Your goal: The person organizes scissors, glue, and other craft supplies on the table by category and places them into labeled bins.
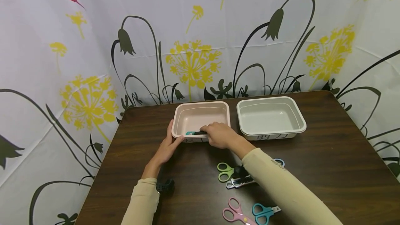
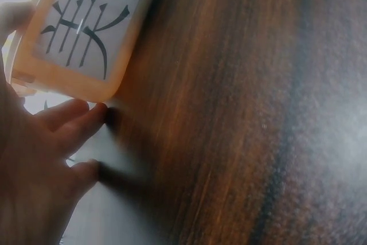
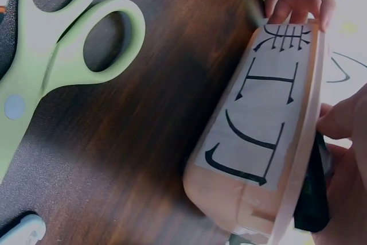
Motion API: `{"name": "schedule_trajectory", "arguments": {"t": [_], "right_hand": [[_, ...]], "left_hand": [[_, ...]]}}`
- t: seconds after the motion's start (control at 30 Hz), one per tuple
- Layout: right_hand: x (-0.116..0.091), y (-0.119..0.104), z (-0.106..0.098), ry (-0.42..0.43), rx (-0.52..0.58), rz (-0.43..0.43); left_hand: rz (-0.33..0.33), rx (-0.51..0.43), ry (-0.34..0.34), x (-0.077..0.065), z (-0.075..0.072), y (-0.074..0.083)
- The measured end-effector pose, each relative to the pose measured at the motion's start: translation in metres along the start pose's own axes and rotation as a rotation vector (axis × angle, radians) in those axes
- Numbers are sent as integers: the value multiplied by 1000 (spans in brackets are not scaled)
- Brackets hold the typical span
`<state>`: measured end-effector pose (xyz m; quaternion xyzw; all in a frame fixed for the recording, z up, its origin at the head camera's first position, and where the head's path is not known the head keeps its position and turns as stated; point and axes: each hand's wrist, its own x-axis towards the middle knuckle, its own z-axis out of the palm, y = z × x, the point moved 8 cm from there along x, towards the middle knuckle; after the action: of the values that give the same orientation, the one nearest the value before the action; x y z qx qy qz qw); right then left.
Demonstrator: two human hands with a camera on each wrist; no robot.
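Note:
A pale pink plastic bin (image 1: 201, 105) with a labelled front stands near the table's back edge. My left hand (image 1: 165, 148) holds its left end, thumb at the front rim and fingers along the outer side; the left wrist view shows the fingertips (image 2: 94, 113) against the bin's corner. Over the bin's front right part, my right hand (image 1: 220, 135) grips a slim teal-and-black tool (image 1: 196, 133), low inside the front wall. Its black end (image 3: 312, 190) shows beside the rim in the right wrist view. The exact kind of tool is unclear.
A pale grey-green bin (image 1: 272, 135) stands right of the pink one. Nearer lie green scissors (image 1: 225, 172), a utility knife (image 1: 240, 182), pink scissors (image 1: 236, 212) and teal scissors (image 1: 264, 212). A blue handle loop (image 1: 279, 162) shows behind my right sleeve.

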<state>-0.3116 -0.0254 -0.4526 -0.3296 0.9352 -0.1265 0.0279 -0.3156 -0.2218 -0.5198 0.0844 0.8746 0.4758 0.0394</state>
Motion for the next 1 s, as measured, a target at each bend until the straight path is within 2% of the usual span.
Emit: {"name": "schedule_trajectory", "arguments": {"t": [0.2,0.67,0.77,1.0], "right_hand": [[6,1,7,-33,58,-3],[10,7,7,-5,264,-8],[10,10,10,-12,261,8],[11,10,18,-37,174,19]], "left_hand": [[-6,1,-4,0,1,-1],[-2,-5,-4,-1,1,1],[-2,-16,-11,-2,2,1],[-1,-27,-16,-1,3,0]]}}
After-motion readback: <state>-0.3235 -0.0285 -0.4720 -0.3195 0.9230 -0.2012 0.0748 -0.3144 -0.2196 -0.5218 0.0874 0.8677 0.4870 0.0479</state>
